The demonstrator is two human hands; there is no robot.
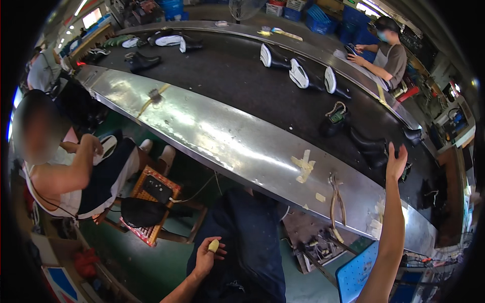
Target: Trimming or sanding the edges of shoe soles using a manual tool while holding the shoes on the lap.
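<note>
My right hand (396,162) is stretched out over the near edge of the dark conveyor belt (227,70). Its fingers are apart and nothing shows in them. Just left of it lies a black boot (369,146), close to the fingers; whether they touch, I cannot tell. A dark item with green on it is partly hidden behind my right wrist. Low in front of my dark apron (242,237), my left hand (206,256) has loosely bent fingers, and a yellow wrap (213,246) appears to cover its thumb tip. I see no shoe in it.
Pincers (335,199) lie on the metal ledge (212,126) near yellow tape (303,165). White-soled shoes (299,74) and a black shoe with a green tag (335,118) sit on the belt. Co-workers sit at left and far right. A blue plastic seat (353,270) stands beside my right arm.
</note>
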